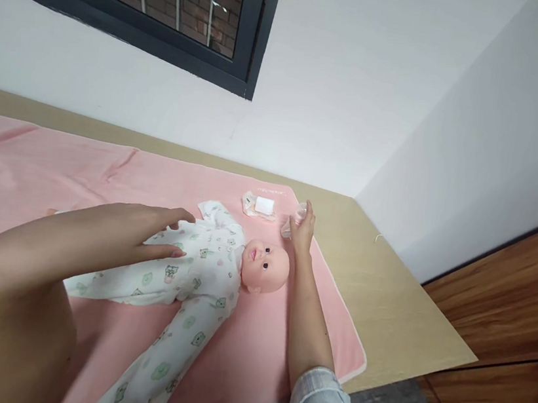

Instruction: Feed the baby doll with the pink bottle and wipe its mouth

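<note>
A baby doll lies on its back on the pink blanket, its head to the right. It wears a white suit printed with small green animals. Over the doll's middle, my left hand has its thumb and fingers spread, with nothing held; whether it touches the cloth I cannot tell. Just beyond the doll's head, my right hand is closed around a small clear plastic container, partly hidden by the fingers. Left of that hand sits a clear plastic packet with a white block on it.
The blanket covers most of a pale wooden tabletop, which shows along the back and right. White walls rise behind it, with a dark-framed barred window at upper left. Brown wood panels stand at the right.
</note>
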The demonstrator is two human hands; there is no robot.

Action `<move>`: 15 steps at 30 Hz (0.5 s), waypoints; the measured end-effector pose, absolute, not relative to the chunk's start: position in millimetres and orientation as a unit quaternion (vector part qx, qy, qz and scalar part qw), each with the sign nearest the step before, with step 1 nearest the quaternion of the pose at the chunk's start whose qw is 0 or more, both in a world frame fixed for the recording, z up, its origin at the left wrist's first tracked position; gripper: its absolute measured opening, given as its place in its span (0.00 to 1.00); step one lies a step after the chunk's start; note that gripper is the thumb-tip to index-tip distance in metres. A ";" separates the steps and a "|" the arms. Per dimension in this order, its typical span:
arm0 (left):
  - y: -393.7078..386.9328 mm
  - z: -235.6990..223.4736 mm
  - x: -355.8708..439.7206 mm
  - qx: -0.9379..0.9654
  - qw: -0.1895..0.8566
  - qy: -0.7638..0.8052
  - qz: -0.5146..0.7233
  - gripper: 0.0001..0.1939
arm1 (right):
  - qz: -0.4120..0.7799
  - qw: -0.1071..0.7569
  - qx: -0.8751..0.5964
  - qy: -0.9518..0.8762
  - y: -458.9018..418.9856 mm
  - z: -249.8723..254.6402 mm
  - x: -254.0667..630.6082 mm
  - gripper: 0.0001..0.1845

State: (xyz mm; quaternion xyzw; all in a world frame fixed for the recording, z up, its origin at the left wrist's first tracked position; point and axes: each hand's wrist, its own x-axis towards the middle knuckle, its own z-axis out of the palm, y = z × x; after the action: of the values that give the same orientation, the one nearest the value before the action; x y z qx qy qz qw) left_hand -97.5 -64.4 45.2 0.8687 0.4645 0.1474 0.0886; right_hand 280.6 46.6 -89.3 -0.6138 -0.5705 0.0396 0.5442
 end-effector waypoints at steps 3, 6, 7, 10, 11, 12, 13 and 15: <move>-64.8 46.8 -96.7 0.864 0.109 0.485 0.081 0.22 | 0.041 0.539 -0.620 -0.569 45.9 -89.2 280.6 0.37; -66.3 49.1 -96.5 0.867 0.098 0.481 0.080 0.23 | 0.043 0.538 -0.622 -0.567 44.5 -89.7 281.2 0.38; -67.3 49.4 -96.6 0.870 0.097 0.477 0.079 0.23 | 0.044 0.539 -0.622 -0.566 44.1 -90.0 281.6 0.38; -69.4 47.7 -97.6 0.879 0.091 0.461 0.081 0.22 | 0.047 0.555 -0.621 -0.551 43.7 -89.0 282.8 0.39; -68.7 46.4 -97.6 0.885 0.086 0.449 0.088 0.22 | 0.047 0.566 -0.618 -0.543 43.9 -87.0 282.6 0.39; -66.9 45.0 -97.1 0.893 0.081 0.431 0.099 0.21 | 0.046 0.580 -0.611 -0.537 43.9 -83.6 281.8 0.39; -64.1 43.7 -95.9 0.902 0.078 0.409 0.112 0.20 | 0.043 0.595 -0.600 -0.532 43.8 -78.6 280.0 0.39; -56.5 42.9 -90.3 0.921 0.077 0.356 0.137 0.19 | 0.042 0.623 -0.569 -0.535 41.7 -63.4 272.9 0.39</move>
State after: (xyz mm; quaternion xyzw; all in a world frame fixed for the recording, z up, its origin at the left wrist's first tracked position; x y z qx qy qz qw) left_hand -90.3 -56.5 42.9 0.9212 0.3560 0.1367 0.0770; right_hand 272.9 41.7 -63.4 -0.5689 -0.5351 0.0416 0.6232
